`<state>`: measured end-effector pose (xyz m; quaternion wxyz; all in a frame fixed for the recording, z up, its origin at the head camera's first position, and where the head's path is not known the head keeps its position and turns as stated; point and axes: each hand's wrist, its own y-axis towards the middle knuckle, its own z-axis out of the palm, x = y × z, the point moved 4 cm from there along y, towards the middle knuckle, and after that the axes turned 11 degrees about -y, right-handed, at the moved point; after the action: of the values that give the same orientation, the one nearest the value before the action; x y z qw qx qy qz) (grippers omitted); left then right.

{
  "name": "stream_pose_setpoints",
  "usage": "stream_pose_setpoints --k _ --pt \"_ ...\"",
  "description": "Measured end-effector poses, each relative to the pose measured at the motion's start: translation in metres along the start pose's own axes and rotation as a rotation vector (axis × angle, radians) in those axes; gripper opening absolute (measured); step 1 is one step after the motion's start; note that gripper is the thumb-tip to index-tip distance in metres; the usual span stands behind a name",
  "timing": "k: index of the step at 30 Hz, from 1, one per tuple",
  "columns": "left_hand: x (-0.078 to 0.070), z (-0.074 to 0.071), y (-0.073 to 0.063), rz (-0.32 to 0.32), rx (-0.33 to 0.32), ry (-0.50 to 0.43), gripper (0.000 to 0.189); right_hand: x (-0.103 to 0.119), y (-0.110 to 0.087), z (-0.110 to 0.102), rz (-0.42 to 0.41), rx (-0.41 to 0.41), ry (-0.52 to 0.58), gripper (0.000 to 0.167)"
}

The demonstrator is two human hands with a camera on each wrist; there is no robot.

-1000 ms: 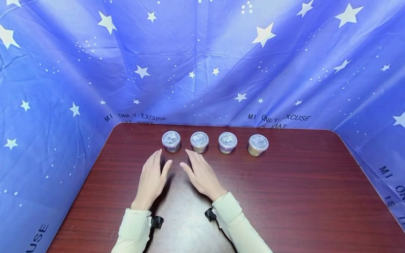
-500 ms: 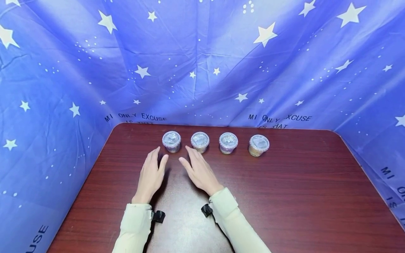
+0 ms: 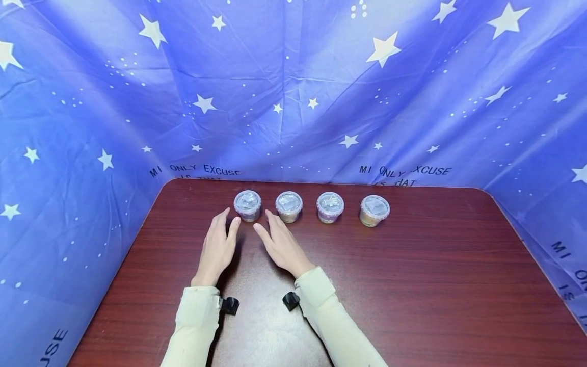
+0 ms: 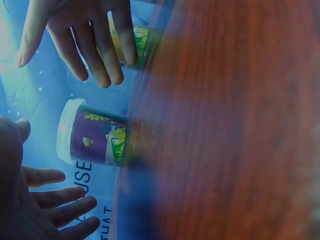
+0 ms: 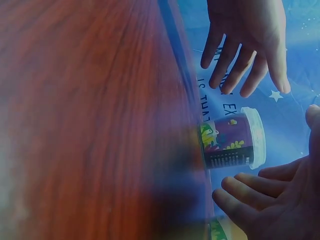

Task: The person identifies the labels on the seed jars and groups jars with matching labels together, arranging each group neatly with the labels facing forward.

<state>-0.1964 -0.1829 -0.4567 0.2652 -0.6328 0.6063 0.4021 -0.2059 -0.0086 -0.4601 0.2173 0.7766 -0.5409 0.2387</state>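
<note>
Several small lidded tubs stand upright in a row near the table's back edge. The leftmost tub (image 3: pixel 247 206) has a purple printed side with a white rim, plain in the left wrist view as the purple tub (image 4: pixel 100 134). My left hand (image 3: pixel 216 250) is held just in front of it to the left, fingers extended, touching nothing. On its other side, my right hand (image 3: pixel 283 244) reaches forward with straight fingers, near the second tub (image 3: pixel 289 207), which has a yellowish side. In both wrist views the purple tub sits between the two hands, apart from them.
Further right along the row stand a purple tub (image 3: pixel 330 207) and a yellowish tub (image 3: pixel 374 210). Behind the dark red wooden table (image 3: pixel 412 295) hangs a blue curtain (image 3: pixel 284 92) with white stars, also along both sides.
Both hands have moved slightly forward toward the leftmost tub, and the right hand has shifted a little left. The tubs stay where they were.
</note>
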Motion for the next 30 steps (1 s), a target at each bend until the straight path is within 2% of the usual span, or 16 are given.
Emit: stream_pose_setpoints --k 8,15,21,30 --pt "0.003 0.001 0.013 -0.018 -0.009 -0.036 0.065 0.001 0.012 0.004 0.026 -0.007 0.024 0.072" --pt "0.006 0.001 0.024 -0.029 0.01 -0.062 0.064 0.003 0.018 0.008 0.038 -0.014 0.045 0.072" --pt "0.008 0.002 0.033 -0.006 -0.004 -0.053 0.061 0.005 0.025 0.012 0.062 -0.03 0.031 0.071" --pt "0.01 0.008 0.041 -0.029 0.028 -0.114 0.059 0.005 0.035 0.013 0.055 -0.069 0.034 0.064"
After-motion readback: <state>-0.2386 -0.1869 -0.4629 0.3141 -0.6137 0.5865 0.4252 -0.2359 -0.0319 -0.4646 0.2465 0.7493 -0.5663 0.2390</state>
